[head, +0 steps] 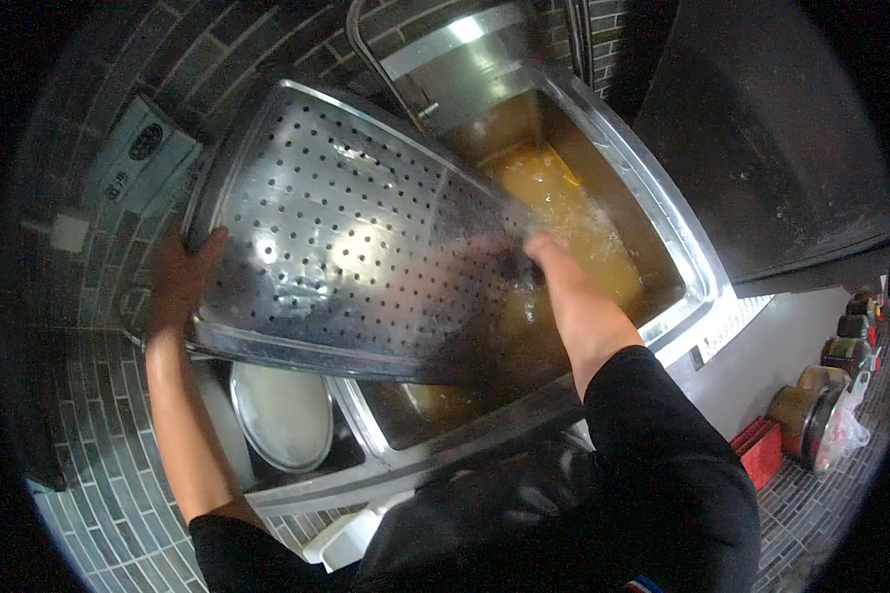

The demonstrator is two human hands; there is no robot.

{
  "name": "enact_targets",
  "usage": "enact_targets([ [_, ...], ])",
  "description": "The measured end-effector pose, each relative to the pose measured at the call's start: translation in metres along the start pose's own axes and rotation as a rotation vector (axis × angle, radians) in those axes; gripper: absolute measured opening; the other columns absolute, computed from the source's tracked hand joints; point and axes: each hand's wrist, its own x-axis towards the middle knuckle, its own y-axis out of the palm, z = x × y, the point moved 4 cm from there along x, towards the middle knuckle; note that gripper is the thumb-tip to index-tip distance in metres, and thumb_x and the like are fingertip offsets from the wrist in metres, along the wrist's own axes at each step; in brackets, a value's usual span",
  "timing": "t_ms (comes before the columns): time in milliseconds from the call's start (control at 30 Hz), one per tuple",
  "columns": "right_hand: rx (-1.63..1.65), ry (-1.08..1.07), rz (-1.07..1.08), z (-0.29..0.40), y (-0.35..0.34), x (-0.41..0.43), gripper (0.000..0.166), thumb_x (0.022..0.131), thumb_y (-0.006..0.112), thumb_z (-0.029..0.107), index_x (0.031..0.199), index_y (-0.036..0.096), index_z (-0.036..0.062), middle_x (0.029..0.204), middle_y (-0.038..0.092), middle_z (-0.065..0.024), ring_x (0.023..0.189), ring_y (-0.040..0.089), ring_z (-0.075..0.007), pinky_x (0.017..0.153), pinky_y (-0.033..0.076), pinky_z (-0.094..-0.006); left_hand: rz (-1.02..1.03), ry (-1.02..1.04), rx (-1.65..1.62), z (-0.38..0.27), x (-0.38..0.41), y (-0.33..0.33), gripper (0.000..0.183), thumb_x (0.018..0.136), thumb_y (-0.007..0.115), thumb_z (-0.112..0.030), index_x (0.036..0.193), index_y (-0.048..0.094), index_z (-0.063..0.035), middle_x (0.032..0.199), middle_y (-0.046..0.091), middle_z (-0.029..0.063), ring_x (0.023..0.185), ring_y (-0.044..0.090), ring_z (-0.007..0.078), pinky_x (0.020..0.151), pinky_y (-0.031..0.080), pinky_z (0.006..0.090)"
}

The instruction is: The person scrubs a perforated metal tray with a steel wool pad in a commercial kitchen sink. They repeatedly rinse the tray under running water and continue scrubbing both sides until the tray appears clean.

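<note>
A large perforated stainless steel tray (356,244) is tilted over a metal sink basin (682,230) that holds cloudy yellowish water (556,193). At the tray's left edge my left hand (182,274) grips the rim, with the thumb on the near face. My right hand (538,248) is by the tray's right end, over the water; it is blurred, and its fingers are partly hidden, so whether it holds anything is unclear. The tray covers part of the basin.
Bent metal pipes (371,52) rise behind the basin. Left of it lies an oval whitish container (283,415). A white bin (348,537) stands below the counter. A red basket (758,451), pots (793,415) and a plastic bag (849,426) are at the right. A dark panel (764,148) borders the upper right.
</note>
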Motion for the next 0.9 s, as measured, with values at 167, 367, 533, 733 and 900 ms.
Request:
enact_targets([
  [167, 0.599, -0.113, -0.495, 0.136, -0.043, -0.108, 0.028, 0.08, 0.047, 0.016, 0.102, 0.054, 0.0005, 0.107, 0.05, -0.0227, 0.101, 0.051, -0.0344, 0.087, 0.044, -0.041, -0.172, 0.105, 0.06, 0.044, 0.007, 0.002, 0.073, 0.075, 0.063, -0.051, 0.12, 0.048, 0.0049, 0.105, 0.059, 0.0246, 0.098, 0.058, 0.0356, 0.086, 0.044, 0.0403],
  [367, 0.296, -0.793, -0.438, 0.218, -0.038, -0.238, 0.039, 0.081, 0.041, 0.009, 0.119, 0.038, -0.0017, 0.109, 0.043, -0.0275, 0.095, 0.051, -0.0412, 0.083, 0.046, -0.0467, 0.078, -0.05, -0.03, 0.047, 0.018, 0.012, 0.071, 0.075, 0.06, -0.057, 0.118, 0.052, -0.001, 0.103, 0.06, 0.0239, 0.099, 0.058, 0.0337, 0.084, 0.043, 0.0405],
  [533, 0.139, -0.696, -0.648, 0.163, -0.031, -0.178, 0.04, 0.076, 0.044, 0.005, 0.115, 0.041, -0.0073, 0.097, 0.047, -0.0243, 0.087, 0.05, -0.0371, 0.076, 0.047, -0.0451, -0.132, 0.014, 0.002, 0.02, -0.011, -0.002, 0.071, 0.075, 0.057, -0.06, 0.114, 0.055, -0.001, 0.102, 0.061, 0.0213, 0.099, 0.058, 0.0338, 0.085, 0.042, 0.0409],
  [733, -0.446, -0.241, -0.077, 0.034, 0.014, -0.038, 0.027, 0.085, 0.047, 0.014, 0.106, 0.063, 0.009, 0.112, 0.06, -0.0119, 0.103, 0.058, -0.0234, 0.082, 0.049, -0.0359, -0.134, -0.006, 0.101, 0.04, -0.017, -0.005, 0.078, 0.074, 0.052, -0.066, 0.115, 0.054, 0.0, 0.107, 0.06, 0.022, 0.103, 0.056, 0.0361, 0.087, 0.042, 0.0435],
  [900, -0.07, -0.142, -0.183, 0.026, -0.005, -0.022, 0.025, 0.077, 0.053, 0.018, 0.091, 0.067, 0.0028, 0.101, 0.064, -0.0166, 0.101, 0.058, -0.0338, 0.088, 0.046, -0.0382, -0.294, 0.094, 0.108, -0.006, 0.005, -0.004, 0.084, 0.08, 0.035, -0.071, 0.117, 0.052, 0.0024, 0.113, 0.055, 0.0271, 0.11, 0.05, 0.0413, 0.092, 0.038, 0.0458],
])
